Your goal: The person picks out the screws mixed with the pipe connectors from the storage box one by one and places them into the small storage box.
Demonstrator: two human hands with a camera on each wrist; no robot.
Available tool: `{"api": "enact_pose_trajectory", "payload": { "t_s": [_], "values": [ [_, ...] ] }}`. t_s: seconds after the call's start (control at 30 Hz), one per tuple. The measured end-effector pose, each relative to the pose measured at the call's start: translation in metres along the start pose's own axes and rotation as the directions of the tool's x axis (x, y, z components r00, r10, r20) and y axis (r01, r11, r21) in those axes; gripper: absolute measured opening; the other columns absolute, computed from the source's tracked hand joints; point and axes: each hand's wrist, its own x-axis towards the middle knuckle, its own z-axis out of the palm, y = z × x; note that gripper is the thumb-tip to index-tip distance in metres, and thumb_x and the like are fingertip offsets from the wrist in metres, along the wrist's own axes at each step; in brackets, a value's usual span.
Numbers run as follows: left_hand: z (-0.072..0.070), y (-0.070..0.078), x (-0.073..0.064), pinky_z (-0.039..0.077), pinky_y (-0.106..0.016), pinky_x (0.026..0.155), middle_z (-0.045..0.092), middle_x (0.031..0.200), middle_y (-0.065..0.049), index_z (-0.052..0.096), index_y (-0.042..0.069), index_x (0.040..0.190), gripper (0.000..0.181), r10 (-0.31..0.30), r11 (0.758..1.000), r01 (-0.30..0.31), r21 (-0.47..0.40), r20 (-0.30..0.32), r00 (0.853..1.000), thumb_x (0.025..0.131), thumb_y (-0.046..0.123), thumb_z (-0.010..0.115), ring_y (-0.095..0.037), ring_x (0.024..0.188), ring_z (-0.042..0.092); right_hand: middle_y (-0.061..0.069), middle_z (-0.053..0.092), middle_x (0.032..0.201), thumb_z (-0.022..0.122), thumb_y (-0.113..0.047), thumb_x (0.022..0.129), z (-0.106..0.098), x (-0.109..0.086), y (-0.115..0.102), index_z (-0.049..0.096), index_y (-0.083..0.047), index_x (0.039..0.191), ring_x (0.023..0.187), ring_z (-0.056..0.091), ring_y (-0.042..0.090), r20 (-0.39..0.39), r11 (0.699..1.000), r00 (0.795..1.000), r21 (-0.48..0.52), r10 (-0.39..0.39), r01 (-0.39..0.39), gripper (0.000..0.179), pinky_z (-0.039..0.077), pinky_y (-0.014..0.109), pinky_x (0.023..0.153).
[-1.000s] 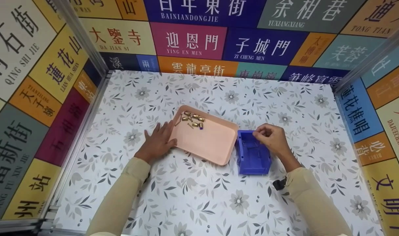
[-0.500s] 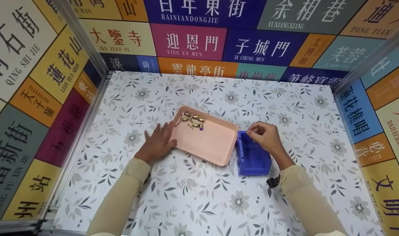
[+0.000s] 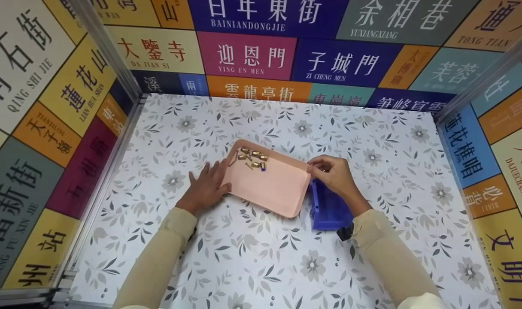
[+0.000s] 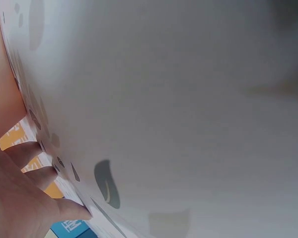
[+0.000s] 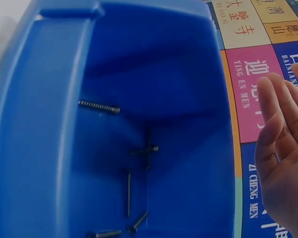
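Note:
A pale pink tray [image 3: 269,189] lies tilted on the table; several small brass cylindrical pieces [image 3: 256,158] and thin rods sit in its far left corner. My left hand [image 3: 205,186] rests with spread fingers at the tray's left edge. At the tray's far right corner, my right hand [image 3: 336,174] has thumb and forefinger brought together; whether anything is between them is hidden. Below that hand stands a blue bin [image 3: 329,212], partly covered by it. The right wrist view shows several dark screws [image 5: 99,107] inside the bin, with the right hand [image 5: 288,153] beyond its rim.
Printed panels [image 3: 246,53] wall in the table at the back and both sides. A metal frame post [image 3: 117,56] stands at the left back corner. White floral cloth or paper [image 3: 261,266] covers the tabletop.
My right hand has moved left from above the blue bin to the tray's right corner, its thumb and forefinger still together. The left hand and the tray stay put.

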Motion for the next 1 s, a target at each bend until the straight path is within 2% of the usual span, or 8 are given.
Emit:
{"api": "enact_pose_trajectory", "payload": {
  "t_s": [0.17, 0.43, 0.83, 1.0],
  "values": [
    [0.0, 0.0, 0.001, 0.0, -0.083, 0.112, 0.017, 0.171, -0.012, -0.001, 0.033, 0.166, 0.078, -0.005, 1.0, 0.005, 0.013, 0.009, 1.0, 0.104, 0.06, 0.038, -0.043, 0.158, 0.008, 0.022, 0.077, 0.086, 0.077, -0.009, 0.091, 0.008, 0.005, -0.003, 0.078, 0.001, 0.102, 0.07, 0.071, 0.045, 0.026, 1.0, 1.0, -0.005, 0.013, -0.013, 0.015, 0.054, 0.019, 0.059],
    [0.001, -0.002, 0.002, 0.0, -0.084, 0.111, 0.018, 0.171, -0.012, 0.0, 0.033, 0.166, 0.078, -0.011, 1.0, 0.01, 0.02, 0.007, 1.0, 0.104, 0.061, 0.038, -0.044, 0.158, 0.008, 0.021, 0.077, 0.085, 0.077, -0.011, 0.091, 0.025, 0.017, -0.01, 0.078, 0.0, 0.101, 0.073, 0.073, 0.042, 0.051, 1.0, 0.998, -0.019, 0.022, -0.021, 0.015, 0.051, 0.017, 0.059],
    [0.001, 0.0, 0.0, 0.0, -0.082, 0.113, 0.017, 0.172, -0.01, -0.001, 0.033, 0.166, 0.077, -0.014, 1.0, 0.013, 0.024, 0.006, 1.0, 0.105, 0.059, 0.038, -0.041, 0.159, 0.008, 0.021, 0.078, 0.093, 0.075, -0.011, 0.092, 0.052, 0.037, -0.018, 0.077, 0.002, 0.107, 0.08, 0.075, 0.037, 0.148, 0.997, 0.986, -0.002, 0.082, -0.083, 0.019, 0.057, 0.02, 0.067],
    [0.0, 0.0, 0.001, -0.001, -0.081, 0.114, 0.017, 0.172, -0.009, -0.002, 0.035, 0.165, 0.077, -0.018, 1.0, 0.018, 0.017, 0.01, 1.0, 0.105, 0.059, 0.039, -0.04, 0.159, 0.007, 0.016, 0.079, 0.095, 0.079, -0.019, 0.09, 0.063, 0.049, 0.007, 0.077, 0.0, 0.109, 0.083, 0.076, 0.032, 0.142, 0.996, 0.986, -0.017, 0.087, -0.086, 0.026, 0.059, 0.022, 0.068]
  ]
}}
